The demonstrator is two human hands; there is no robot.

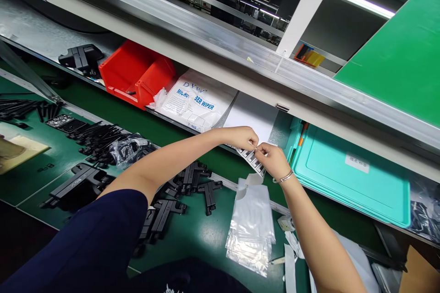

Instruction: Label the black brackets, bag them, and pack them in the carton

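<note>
My left hand (243, 138) and my right hand (274, 161) meet in front of the shelf edge, fingers pinched and fingertips almost touching. Between and below them is a sheet of labels (253, 159), white with black rectangles; both pinches are at its upper edge. Whether a single label is lifted off is hidden by the fingers. A metal bracelet (286, 176) circles my right wrist. Just under the sheet, a stack of clear plastic bags (250, 229) lies on the green bench (202, 252). White paper (252, 114) lies on the shelf behind my hands.
Black plastic parts (161, 217) and a heap of thin black pieces (99, 139) spread over the bench's left. Along the shelf stand a red bin (134, 73), a microfiber wiper packet (195, 100) and turquoise trays (350, 178). A metal beam (206, 39) crosses above.
</note>
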